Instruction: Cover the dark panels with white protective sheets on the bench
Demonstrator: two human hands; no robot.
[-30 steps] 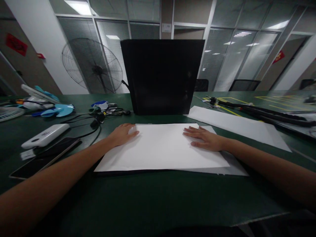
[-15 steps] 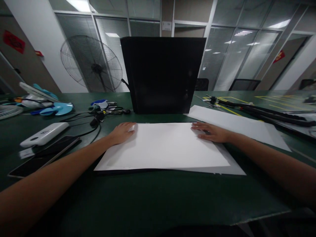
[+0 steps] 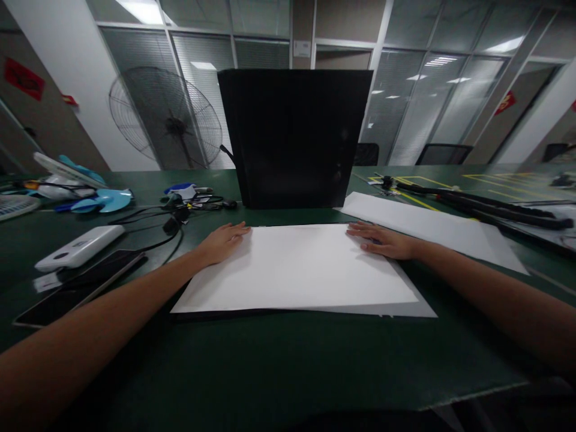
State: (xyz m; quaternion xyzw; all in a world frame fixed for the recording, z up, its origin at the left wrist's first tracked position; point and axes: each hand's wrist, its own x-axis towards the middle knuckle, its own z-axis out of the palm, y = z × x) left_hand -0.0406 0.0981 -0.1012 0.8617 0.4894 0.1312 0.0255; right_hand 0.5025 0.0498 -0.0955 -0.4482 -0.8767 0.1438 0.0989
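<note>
Pressing paper down just before box with left hand and right hand, both flat and open, gripping nothing. Seemingly almost squared over lower sheet; not yet flush at the right.

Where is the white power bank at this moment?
In the head view, the white power bank lies on the green table at the left, just behind the dark phone and left of the left hand.
</note>
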